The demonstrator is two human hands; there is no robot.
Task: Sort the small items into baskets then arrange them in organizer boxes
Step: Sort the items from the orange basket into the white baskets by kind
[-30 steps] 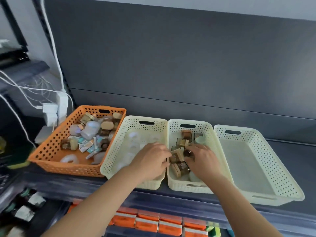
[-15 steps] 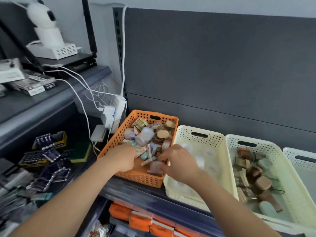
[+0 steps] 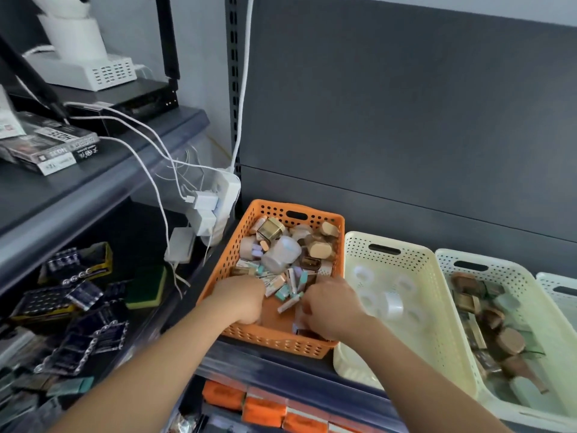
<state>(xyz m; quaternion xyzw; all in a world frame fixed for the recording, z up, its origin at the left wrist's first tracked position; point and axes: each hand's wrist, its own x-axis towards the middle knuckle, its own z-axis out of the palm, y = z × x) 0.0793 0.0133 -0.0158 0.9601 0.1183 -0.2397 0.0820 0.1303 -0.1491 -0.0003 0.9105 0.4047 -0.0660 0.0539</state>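
An orange basket (image 3: 271,339) at the shelf's left holds several mixed small items (image 3: 281,254): jars, caps and little boxes. Both of my hands reach into its front part. My left hand (image 3: 240,300) curls down at the front-left corner; what lies under its fingers is hidden. My right hand (image 3: 331,307) curls over a small dark brown item (image 3: 307,333) at the front right. To the right, a cream basket (image 3: 352,307) holds clear tape rolls (image 3: 394,304). A second cream basket (image 3: 443,260) holds brown jars (image 3: 510,340).
A third cream basket (image 3: 559,282) shows at the right edge. A white power strip with chargers (image 3: 215,201) and cables hangs just left of the orange basket. Battery packs (image 3: 78,307) and a sponge (image 3: 146,285) lie lower left. Orange packs (image 3: 262,410) sit on the shelf below.
Both hands left the cream baskets and moved left into the orange basket. The view swung left with them, and the right hand has settled lower at the basket's front.
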